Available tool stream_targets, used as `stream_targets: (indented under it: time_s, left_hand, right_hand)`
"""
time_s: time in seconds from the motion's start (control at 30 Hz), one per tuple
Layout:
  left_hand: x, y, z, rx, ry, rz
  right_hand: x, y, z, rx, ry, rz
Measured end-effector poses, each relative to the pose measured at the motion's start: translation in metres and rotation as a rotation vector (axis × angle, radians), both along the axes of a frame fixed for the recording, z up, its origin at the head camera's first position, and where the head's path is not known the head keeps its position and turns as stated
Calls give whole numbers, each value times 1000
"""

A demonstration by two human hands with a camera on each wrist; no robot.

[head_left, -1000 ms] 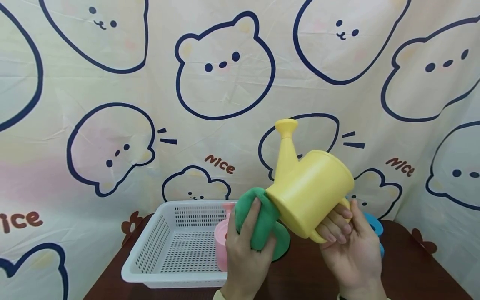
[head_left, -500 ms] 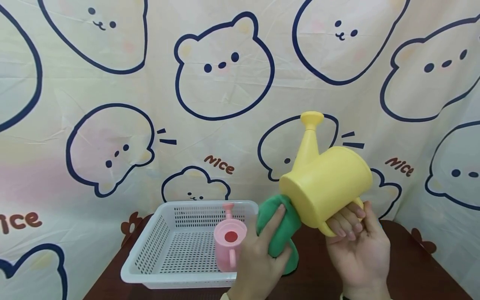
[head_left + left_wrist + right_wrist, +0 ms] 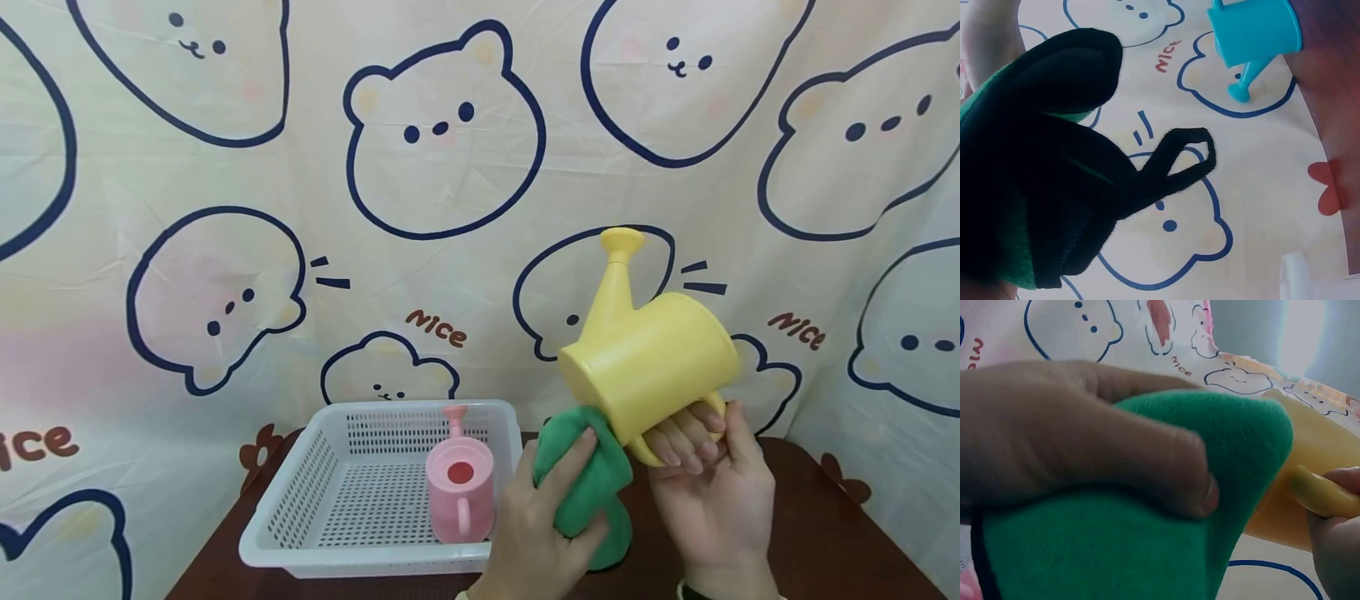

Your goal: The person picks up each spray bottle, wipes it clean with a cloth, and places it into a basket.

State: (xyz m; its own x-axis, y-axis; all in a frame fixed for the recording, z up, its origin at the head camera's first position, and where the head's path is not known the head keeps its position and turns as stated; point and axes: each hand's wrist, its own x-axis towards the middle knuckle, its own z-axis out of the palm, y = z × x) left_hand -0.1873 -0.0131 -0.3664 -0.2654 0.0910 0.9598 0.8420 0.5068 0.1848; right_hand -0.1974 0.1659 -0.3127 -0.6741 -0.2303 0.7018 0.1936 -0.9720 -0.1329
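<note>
In the head view my left hand point(image 3: 536, 521) grips a folded green cloth point(image 3: 585, 487), fingers spread over it and thumb on its near side. The cloth's upper edge lies against the lower rim of a yellow watering can point(image 3: 652, 367). My right hand point(image 3: 712, 492), palm up, holds this can by its handle with curled fingers, tipped so its base faces left and its spout points up. The left wrist view shows the cloth's dark side with a black loop point(image 3: 1175, 172). In the right wrist view the left thumb presses on the cloth point(image 3: 1250, 437), close to the camera.
A white perforated basket point(image 3: 360, 508) stands on the dark brown table point(image 3: 817, 533) at the left, with a pink watering can point(image 3: 457, 504) inside. A blue watering can point(image 3: 1257, 34) shows in the left wrist view. A printed curtain point(image 3: 420, 350) hangs behind the table.
My left hand has moved right with the cloth, sliding down along the yellow can's base. The yellow can has shifted right, uncovering the pink can; the blue can has gone out of sight in the head view.
</note>
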Motion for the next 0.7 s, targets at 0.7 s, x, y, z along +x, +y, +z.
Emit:
stream_targets:
  time_s: [0.7]
  left_hand:
    - [-4, -22, 9, 238, -171, 3]
  right_hand:
    - [-2, -1, 1, 322, 143, -457]
